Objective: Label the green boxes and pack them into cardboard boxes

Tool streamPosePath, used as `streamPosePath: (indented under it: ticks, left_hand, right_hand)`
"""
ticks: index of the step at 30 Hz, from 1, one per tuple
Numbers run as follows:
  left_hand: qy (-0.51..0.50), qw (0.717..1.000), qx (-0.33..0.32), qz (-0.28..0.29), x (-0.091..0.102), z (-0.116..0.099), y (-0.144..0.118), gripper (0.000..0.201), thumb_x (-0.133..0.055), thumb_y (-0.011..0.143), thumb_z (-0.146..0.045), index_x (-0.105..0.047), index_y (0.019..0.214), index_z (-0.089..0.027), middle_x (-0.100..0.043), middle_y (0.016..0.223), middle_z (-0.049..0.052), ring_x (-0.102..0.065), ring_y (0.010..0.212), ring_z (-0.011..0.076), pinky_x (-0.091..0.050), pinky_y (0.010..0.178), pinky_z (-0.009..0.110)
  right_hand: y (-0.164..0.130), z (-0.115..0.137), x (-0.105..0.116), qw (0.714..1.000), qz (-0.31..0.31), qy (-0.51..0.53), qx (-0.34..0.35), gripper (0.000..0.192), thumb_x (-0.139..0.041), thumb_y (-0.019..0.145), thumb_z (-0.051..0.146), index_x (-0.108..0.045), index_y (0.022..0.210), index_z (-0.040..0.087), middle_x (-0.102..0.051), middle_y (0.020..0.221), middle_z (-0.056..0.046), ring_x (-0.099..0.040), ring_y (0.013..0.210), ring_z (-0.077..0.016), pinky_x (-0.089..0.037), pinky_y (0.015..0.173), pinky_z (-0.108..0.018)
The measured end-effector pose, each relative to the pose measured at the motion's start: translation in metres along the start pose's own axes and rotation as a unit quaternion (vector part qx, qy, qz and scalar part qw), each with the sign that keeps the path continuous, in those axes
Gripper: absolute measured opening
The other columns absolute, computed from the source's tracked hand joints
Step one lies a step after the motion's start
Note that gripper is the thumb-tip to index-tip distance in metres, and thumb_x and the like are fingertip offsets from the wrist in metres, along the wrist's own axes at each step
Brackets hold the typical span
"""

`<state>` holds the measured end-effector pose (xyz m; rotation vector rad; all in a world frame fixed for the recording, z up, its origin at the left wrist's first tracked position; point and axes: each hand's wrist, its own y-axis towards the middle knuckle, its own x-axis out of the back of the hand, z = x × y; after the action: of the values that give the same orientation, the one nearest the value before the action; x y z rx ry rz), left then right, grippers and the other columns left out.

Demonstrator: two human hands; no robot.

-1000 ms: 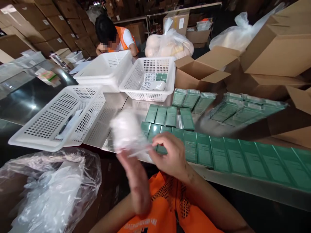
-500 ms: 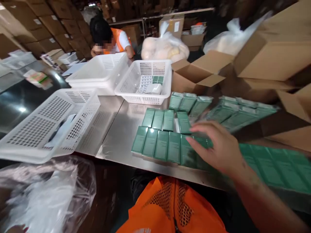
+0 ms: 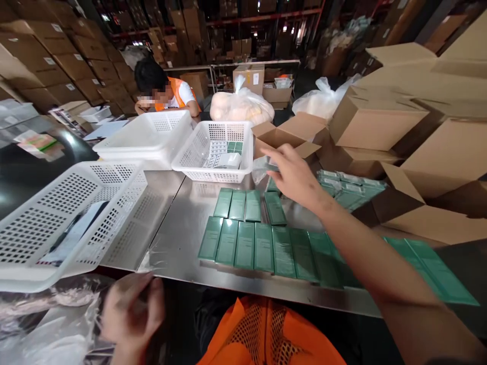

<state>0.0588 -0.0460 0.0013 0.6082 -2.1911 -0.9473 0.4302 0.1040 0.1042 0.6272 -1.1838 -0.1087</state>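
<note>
Right hand stretched out over the steel table, fingers spread loose and wide, closed on nothing; its fingertips reach a clear-wrapped green pack lying just ahead of them, at the foot of an open cardboard carton. Whether skin meets wrap, cannot tell. Below the wrist and nearer the body, flat green boxes lie in a tight row, edge to edge, each long axis running away from the person toward the baskets; a shorter second row sits beyond it, same heading. Pale print on the lids, too small to read. More wrapped green packs lie to the right of the hand, angled off toward the cartons. Left hand low by the table's near edge, blurred, fingers curled in around a bit of clear film; grip itself not clear enough to call. Crumpled plastic wrap just left of it. Beyond the right hand's fingertips and to their left, a white perforated basket with a few green and white boxes in it; printing on them unreadable. A larger white basket sits beyond the left hand. Person in an orange vest bent over at the far end. Orange mesh vest at the bottom, lettering not legible.
</note>
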Motion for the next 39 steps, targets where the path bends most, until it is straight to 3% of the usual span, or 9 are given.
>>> streamPosePath:
  ticks: [3, 6, 9, 14, 18, 23, 26, 30, 39]
  left_hand:
    - [-0.214, 0.949, 0.190, 0.134, -0.067, -0.047, 0.011, 0.030, -0.070, 0.087, -0.037, -0.068, 0.114, -0.022, -0.075, 0.097, 0.005, -0.070, 0.091, 0.0221, -0.052, 0.087, 0.036]
    - [-0.519, 0.756, 0.332, 0.221, -0.122, -0.104, 0.026, 0.070, -0.065, 0.079, -0.071, -0.059, 0.130, -0.024, -0.071, 0.123, 0.013, -0.065, 0.116, 0.0311, -0.052, 0.095, 0.043]
    - [-0.580, 0.668, 0.409, 0.224, -0.148, -0.139, 0.030, 0.063, -0.069, 0.077, -0.068, -0.062, 0.122, -0.024, -0.074, 0.110, 0.009, -0.069, 0.102, 0.0281, -0.054, 0.087, 0.039]
    - [-0.489, 0.705, 0.329, 0.394, -0.150, -0.149, 0.013, 0.043, -0.086, 0.068, -0.046, -0.064, 0.094, -0.019, -0.068, 0.077, 0.000, -0.060, 0.068, 0.0150, -0.047, 0.065, 0.026]
    - [-0.410, 0.732, 0.273, 0.471, -0.156, -0.144, 0.000, 0.040, -0.087, 0.064, -0.044, -0.057, 0.070, -0.019, -0.053, 0.059, -0.006, -0.043, 0.056, 0.0093, -0.035, 0.055, 0.021]
    - [-0.468, 0.645, 0.351, 0.492, -0.165, -0.144, -0.011, 0.048, -0.084, 0.065, -0.057, -0.058, 0.071, -0.017, -0.053, 0.065, -0.003, -0.045, 0.059, 0.0103, -0.035, 0.054, 0.022]
    - [-0.488, 0.611, 0.418, 0.463, -0.164, -0.154, -0.016, 0.043, -0.086, 0.066, -0.049, -0.066, 0.091, -0.020, -0.059, 0.069, -0.003, -0.051, 0.060, 0.0117, -0.041, 0.056, 0.022]
    - [-0.464, 0.595, 0.499, 0.426, -0.157, -0.163, -0.024, 0.075, -0.084, 0.072, -0.039, -0.052, 0.139, -0.034, -0.067, 0.086, -0.003, -0.059, 0.068, 0.0143, -0.049, 0.064, 0.024]
    - [-0.397, 0.576, 0.469, 0.540, -0.133, -0.151, -0.040, 0.044, -0.067, 0.083, -0.060, -0.077, 0.104, -0.023, -0.073, 0.101, 0.005, -0.063, 0.092, 0.0214, -0.048, 0.082, 0.027]
  right_hand:
    - [-0.052, 0.029, 0.015, 0.969, -0.162, 0.179, -0.052, 0.039, -0.065, 0.089, 0.027, -0.057, 0.127, 0.026, -0.055, 0.111, -0.009, -0.060, 0.093, -0.0230, -0.053, 0.078, -0.038]
    - [-0.110, 0.061, -0.004, 0.908, -0.194, 0.352, -0.114, 0.034, -0.076, 0.082, 0.032, -0.056, 0.110, 0.027, -0.054, 0.104, -0.004, -0.060, 0.085, -0.0192, -0.054, 0.062, -0.030]
    - [-0.159, 0.077, -0.026, 0.892, -0.154, 0.406, -0.128, 0.034, -0.079, 0.079, 0.034, -0.056, 0.102, 0.026, -0.052, 0.106, -0.005, -0.060, 0.084, -0.0178, -0.054, 0.058, -0.026]
    - [-0.188, 0.059, -0.008, 0.910, -0.157, 0.356, -0.146, 0.049, -0.066, 0.091, 0.039, -0.053, 0.137, 0.027, -0.051, 0.119, -0.009, -0.060, 0.084, -0.0166, -0.057, 0.073, -0.032]
    - [-0.187, 0.036, 0.017, 0.936, -0.111, 0.333, -0.035, 0.016, -0.066, 0.094, 0.028, -0.069, 0.109, 0.026, -0.067, 0.118, -0.007, -0.059, 0.116, -0.0223, -0.050, 0.099, -0.038]
    - [-0.189, 0.029, 0.003, 0.846, -0.155, 0.510, 0.012, 0.013, -0.062, 0.097, 0.030, -0.059, 0.088, 0.022, -0.070, 0.087, -0.001, -0.069, 0.094, -0.0176, -0.056, 0.087, -0.037]
    - [-0.192, 0.031, -0.007, 0.900, -0.229, 0.368, 0.046, 0.020, -0.054, 0.101, 0.030, -0.058, 0.083, 0.022, -0.060, 0.071, 0.002, -0.062, 0.070, -0.0147, -0.051, 0.072, -0.034]
    - [-0.198, 0.037, -0.013, 0.955, -0.257, 0.148, 0.032, 0.025, -0.044, 0.103, 0.028, -0.056, 0.083, 0.021, -0.060, 0.070, -0.001, -0.054, 0.061, -0.0154, -0.040, 0.059, -0.033]
    - [-0.245, 0.065, -0.037, 0.927, -0.328, 0.163, -0.080, 0.022, -0.042, 0.102, 0.027, -0.055, 0.084, 0.022, -0.057, 0.062, 0.001, -0.059, 0.054, -0.0166, -0.043, 0.051, -0.032]
